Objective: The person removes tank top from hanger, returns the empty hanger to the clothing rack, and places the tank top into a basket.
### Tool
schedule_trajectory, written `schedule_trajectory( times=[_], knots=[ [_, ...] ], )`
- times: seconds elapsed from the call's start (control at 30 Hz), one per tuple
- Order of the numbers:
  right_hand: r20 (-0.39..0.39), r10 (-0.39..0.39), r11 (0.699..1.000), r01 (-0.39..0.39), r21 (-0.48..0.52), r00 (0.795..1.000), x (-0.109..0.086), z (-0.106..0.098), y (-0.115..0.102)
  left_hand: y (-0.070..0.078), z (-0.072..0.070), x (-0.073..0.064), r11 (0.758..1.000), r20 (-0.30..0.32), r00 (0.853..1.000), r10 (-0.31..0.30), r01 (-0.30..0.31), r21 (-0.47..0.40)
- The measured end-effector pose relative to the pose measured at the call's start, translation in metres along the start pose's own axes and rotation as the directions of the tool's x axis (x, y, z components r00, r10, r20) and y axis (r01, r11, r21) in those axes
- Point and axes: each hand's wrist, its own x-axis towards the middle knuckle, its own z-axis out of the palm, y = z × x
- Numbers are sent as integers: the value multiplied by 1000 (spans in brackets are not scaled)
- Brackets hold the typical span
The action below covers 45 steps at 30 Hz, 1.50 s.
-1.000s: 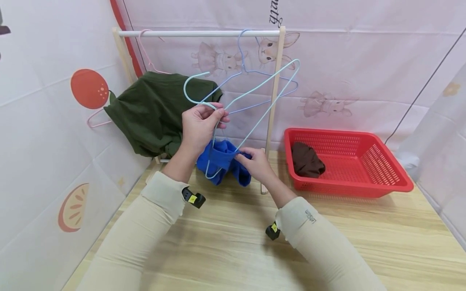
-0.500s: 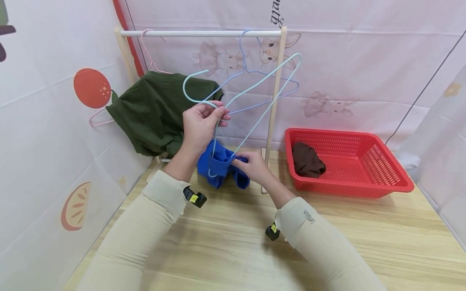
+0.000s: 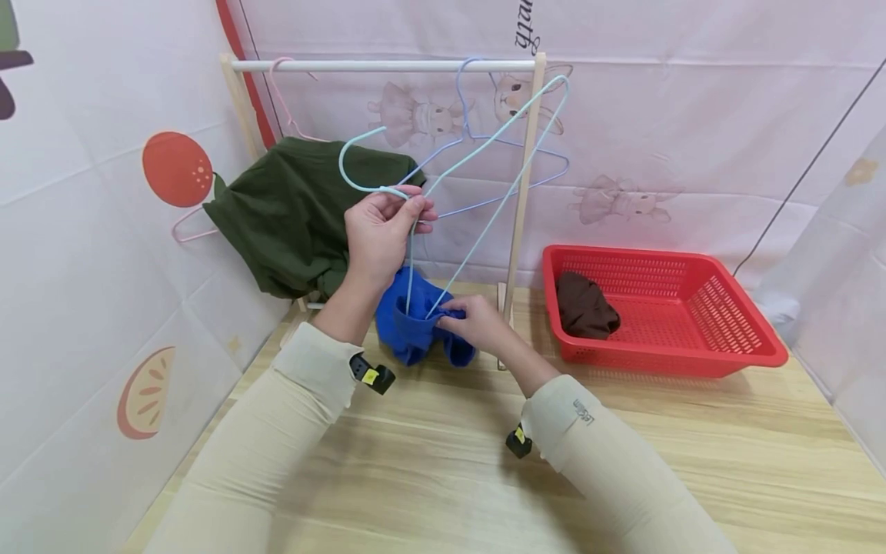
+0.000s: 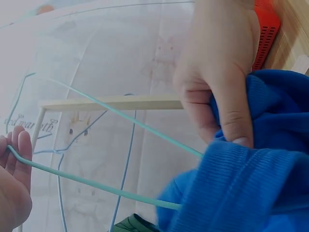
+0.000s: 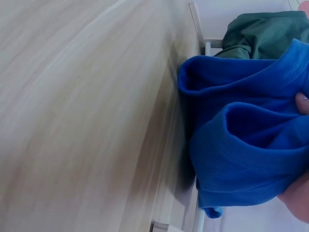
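Observation:
A mint-green wire hanger (image 4: 140, 123) is held in my left hand (image 3: 381, 231), pinched at the neck below its hook between thumb and fingers. One shoulder points up to the right; the opposite end disappears into the ribbed opening of a blue garment (image 3: 401, 331). My right hand (image 3: 481, 319) pinches that opening's edge, thumb outside, as the left wrist view shows. Seen from the right wrist, the blue fabric (image 5: 231, 174) hangs bunched with two ribbed openings. The hanger's buried end is hidden by the cloth.
Behind my hands stands a rack with a white bar (image 3: 388, 66). It carries a dark green garment (image 3: 298, 208) on a pink hanger and a bare periwinkle hanger (image 3: 505, 201). At right, a red basket (image 3: 664, 358) holds a brown cloth (image 3: 584, 305).
The hanger's lower end has gone deeper into the blue garment, and its hook and upper shoulder have tilted left. My right hand has moved slightly down and left with the opening's edge.

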Motion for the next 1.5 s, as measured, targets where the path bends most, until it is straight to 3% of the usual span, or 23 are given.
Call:
schedule_trajectory(
  times=[0.33, 0.5, 0.87, 1.1, 1.27, 1.4, 1.5],
  knots=[
    [44, 20, 999, -18, -47, 999, -2, 2, 7, 5, -3, 2, 998, -23, 998, 65, -66, -18],
    [77, 49, 999, -48, -17, 996, -5, 2, 11, 11, -10, 5, 997, -64, 997, 53, -56, -49],
    [71, 84, 996, -81, -35, 994, -8, 1, 16, 22, -35, 15, 992, -160, 979, 124, -117, 49],
    [68, 95, 995, -93, -27, 993, -9, 0, 17, 45, -47, 16, 940, -208, 946, 248, -182, 290],
    [60, 73, 997, -71, -34, 996, -9, 0, 18, 62, -50, 17, 907, -271, 912, 308, -196, 374],
    [58, 69, 997, -67, -34, 996, -9, 0, 19, 63, -56, 22, 866, -287, 882, 374, -222, 447],
    [57, 69, 997, -67, -31, 996, -9, 0, 19, 65, -57, 25, 854, -302, 872, 386, -213, 475]
  ],
)
